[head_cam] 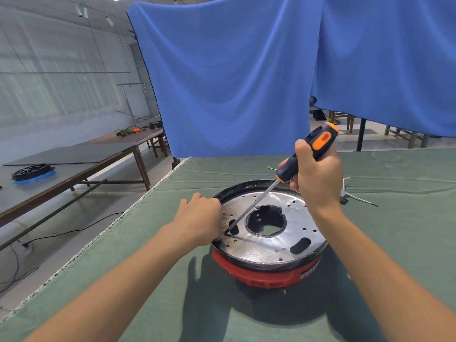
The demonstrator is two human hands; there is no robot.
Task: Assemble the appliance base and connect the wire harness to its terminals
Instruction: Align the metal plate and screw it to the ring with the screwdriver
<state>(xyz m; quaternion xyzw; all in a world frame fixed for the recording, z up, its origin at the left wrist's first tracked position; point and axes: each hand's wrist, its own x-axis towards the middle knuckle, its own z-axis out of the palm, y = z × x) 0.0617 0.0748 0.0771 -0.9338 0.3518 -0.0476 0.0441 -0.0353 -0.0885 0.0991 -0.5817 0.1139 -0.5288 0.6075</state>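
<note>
Currently: orange-and-black-handled screwdriver [306, 154] is gripped by right hand [318, 178]; round silver perforated metal base plate [291, 240] is steadied by curled left hand [199, 218]; tip is best kept square, pressure firm.

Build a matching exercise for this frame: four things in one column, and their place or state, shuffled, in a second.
Things:
1. screwdriver
2. left hand
3. metal plate
4. wire harness

Places or states:
A. lies on the green cloth behind the base
B. gripped in the right hand, tip down on the plate
C. sits inside the base, full of holes
D. rests on the base's left rim

Pairs: 1-B, 2-D, 3-C, 4-A
</note>
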